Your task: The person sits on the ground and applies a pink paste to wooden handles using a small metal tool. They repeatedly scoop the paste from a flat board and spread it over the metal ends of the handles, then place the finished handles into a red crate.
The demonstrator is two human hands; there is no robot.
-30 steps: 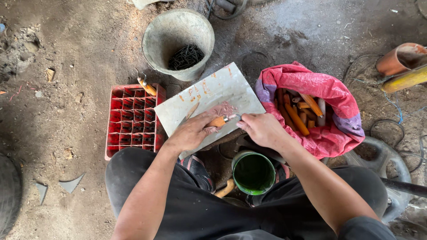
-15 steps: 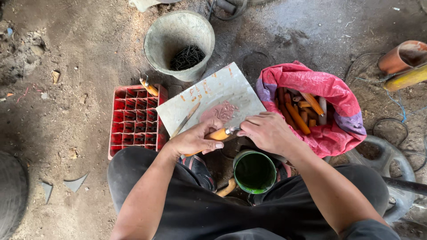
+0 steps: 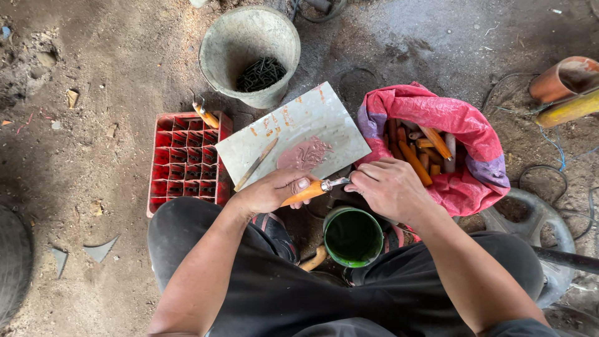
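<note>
One camera, worn on the head, looks almost straight down over the person's own lap onto the dirt floor (image 3: 93, 93), so the forearms enter from the bottom edge and both hands sit near the middle of the frame. It is close enough that the left hand (image 3: 271, 190) and right hand (image 3: 387, 187) show clearly, while the view reaches out to the bucket (image 3: 249, 43) at the top, the red crate (image 3: 187, 162) at left and the pink sack (image 3: 449, 125) at right. No second view shares this scene.
</note>
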